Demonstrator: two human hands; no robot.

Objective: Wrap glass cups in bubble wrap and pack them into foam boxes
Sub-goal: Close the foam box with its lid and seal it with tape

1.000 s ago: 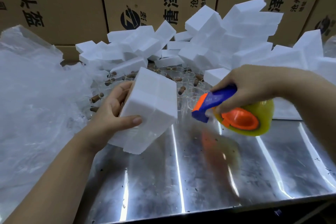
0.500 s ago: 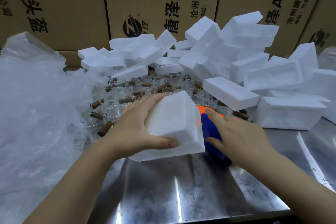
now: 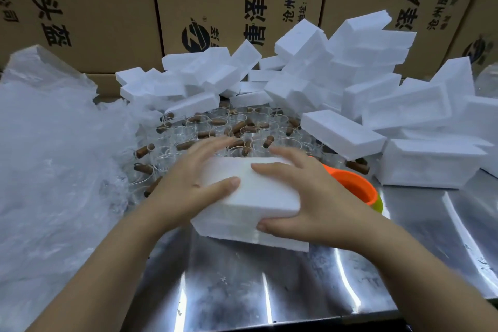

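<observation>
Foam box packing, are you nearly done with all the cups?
Not nearly. One foam box looks closed, and the left hand and right hand grip it. Many bare glass cups wait behind, under a pile of foam boxes.

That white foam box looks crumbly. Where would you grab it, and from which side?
Probably by its left and right ends, from above, one hand per end. The foam box is a wide, flat-faced block, too broad for one hand; the left hand and right hand each wrap over its top, thumb on the front face.
</observation>
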